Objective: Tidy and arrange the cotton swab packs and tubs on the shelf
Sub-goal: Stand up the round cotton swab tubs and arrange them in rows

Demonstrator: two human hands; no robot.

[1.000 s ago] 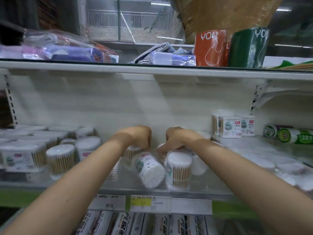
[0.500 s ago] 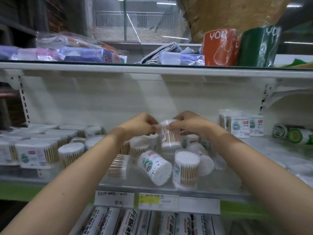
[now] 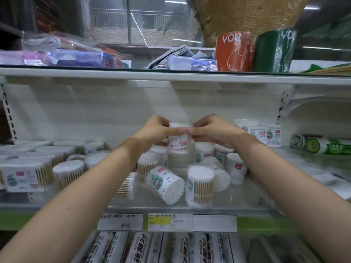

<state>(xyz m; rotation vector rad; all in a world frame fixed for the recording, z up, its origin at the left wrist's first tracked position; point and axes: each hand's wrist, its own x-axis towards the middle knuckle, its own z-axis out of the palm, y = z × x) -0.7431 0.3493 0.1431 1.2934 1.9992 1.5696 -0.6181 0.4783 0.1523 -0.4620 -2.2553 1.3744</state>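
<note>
A small round tub of cotton swabs (image 3: 178,143) is held upright above the middle shelf (image 3: 237,202), between both hands. My left hand (image 3: 154,130) pinches its left side and my right hand (image 3: 212,130) pinches its right side near the top. Below them stand and lie several more tubs: one tipped on its side (image 3: 165,185), one upright with wooden sticks (image 3: 201,184), others crowded behind. At the left, rows of tubs (image 3: 67,173) and boxed packs (image 3: 22,177) stand in order.
Boxed swab packs (image 3: 264,134) and green rolls (image 3: 322,146) sit at the back right. The shelf above (image 3: 171,74) carries bagged cloths and orange and green rolls. Price tags (image 3: 169,222) line the shelf's front edge, with rolled PE packs (image 3: 144,247) below.
Both hands reached down among the tubs at the back, took hold of one tub and raised it above the shelf. It is higher now than half a second ago.
</note>
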